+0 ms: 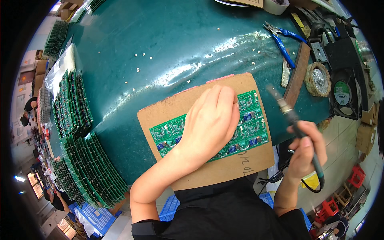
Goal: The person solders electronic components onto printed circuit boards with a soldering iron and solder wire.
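A green circuit board panel (pixel 251 132) with blue components lies on a brown cardboard sheet (pixel 204 178). Over the middle of the panel is my left hand (pixel 214 120), its fingers bent and pressed together, tips turned down at the far part of the board. Whatever those fingertips hold, if anything, is hidden beneath the hand. My right hand (pixel 306 148) grips a soldering iron (pixel 294 120) by its dark handle, to the right of the cardboard. The iron's tip points up and away, apart from the board, and its cable loops below the hand.
Upright rows of green boards (pixel 94 170) stand along the left side of the green mat (pixel 108 76). At the right lie blue-handled cutters (pixel 285 50), a wooden strip (pixel 298 72), a round tin of metallic shavings (pixel 319 79) and a black fan (pixel 342 94). Tiny pale pieces are scattered across the mat.
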Motion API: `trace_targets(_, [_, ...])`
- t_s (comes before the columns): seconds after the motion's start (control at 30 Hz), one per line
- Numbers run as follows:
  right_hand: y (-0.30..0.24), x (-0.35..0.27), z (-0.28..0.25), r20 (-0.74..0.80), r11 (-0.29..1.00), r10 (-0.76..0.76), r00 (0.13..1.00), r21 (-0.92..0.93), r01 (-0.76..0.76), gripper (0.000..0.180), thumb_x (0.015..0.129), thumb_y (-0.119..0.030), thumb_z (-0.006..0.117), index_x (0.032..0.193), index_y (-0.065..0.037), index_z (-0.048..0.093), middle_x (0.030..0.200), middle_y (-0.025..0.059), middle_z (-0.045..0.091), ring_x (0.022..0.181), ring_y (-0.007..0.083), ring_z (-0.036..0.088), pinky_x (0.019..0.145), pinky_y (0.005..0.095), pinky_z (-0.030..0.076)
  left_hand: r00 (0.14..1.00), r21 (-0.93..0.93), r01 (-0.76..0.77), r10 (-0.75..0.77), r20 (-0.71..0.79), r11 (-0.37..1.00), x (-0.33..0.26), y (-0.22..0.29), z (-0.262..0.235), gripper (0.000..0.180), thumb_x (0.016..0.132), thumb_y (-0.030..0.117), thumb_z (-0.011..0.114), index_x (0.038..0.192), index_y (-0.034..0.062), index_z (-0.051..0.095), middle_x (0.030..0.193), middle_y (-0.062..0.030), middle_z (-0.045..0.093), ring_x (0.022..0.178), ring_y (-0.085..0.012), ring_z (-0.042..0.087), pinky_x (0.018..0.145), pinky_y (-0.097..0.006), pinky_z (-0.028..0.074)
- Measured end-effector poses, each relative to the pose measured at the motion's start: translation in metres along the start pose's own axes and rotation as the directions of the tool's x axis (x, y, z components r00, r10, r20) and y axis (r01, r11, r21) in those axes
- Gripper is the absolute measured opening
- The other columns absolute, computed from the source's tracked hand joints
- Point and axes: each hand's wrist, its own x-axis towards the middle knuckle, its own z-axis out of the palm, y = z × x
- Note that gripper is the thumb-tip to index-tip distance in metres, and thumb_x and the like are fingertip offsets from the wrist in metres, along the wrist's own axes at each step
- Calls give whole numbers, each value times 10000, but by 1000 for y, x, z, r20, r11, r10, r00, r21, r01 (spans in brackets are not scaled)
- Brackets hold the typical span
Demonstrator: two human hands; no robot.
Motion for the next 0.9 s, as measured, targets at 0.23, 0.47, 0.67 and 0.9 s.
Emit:
trace_targets(0.23, [27, 8, -27, -185, 791, 33, 982, -596, -139, 293, 931, -42, 566, 1219, 1, 602, 1039, 61, 582, 925, 138, 575, 812, 260, 462, 1000, -55, 23, -24, -19, 998, -9, 0, -14, 109, 852, -14, 606, 944, 9, 551, 868, -129, 567, 815, -309, 588, 719, -396, 480])
trace_targets(0.47, [-2, -7, 14, 51, 970, -101, 994, 229, 87, 185, 847, -89, 592, 971, 48, 597, 828, 174, 610, 685, 220, 597, 631, 302, 499, 978, -56, 169, -174, -112, 984, -25, -9, -35, 67, 864, -3, 620, 914, 12, 576, 865, -97, 555, 771, -234, 577, 655, -337, 474])
trace_targets(0.67, [-7, -4, 46, 258, 976, -110, 960, 209, 56, 164, 810, 12, 627, 970, 47, 636, 777, 149, 644, 689, 201, 627, 626, 282, 504, 983, 16, 158, -156, -94, 987, -27, -15, -27, 83, 854, 2, 633, 917, 8, 579, 866, -107, 557, 772, -258, 591, 672, -350, 479])
trace_targets(0.9, [-9, -8, 49, 234, 981, -93, 968, 188, 49, 168, 804, 20, 625, 968, 51, 639, 803, 158, 644, 697, 198, 627, 634, 280, 502, 985, 23, 151, -148, -94, 988, -31, -18, -31, 83, 839, 9, 655, 904, 17, 605, 853, -98, 565, 757, -243, 600, 662, -347, 486])
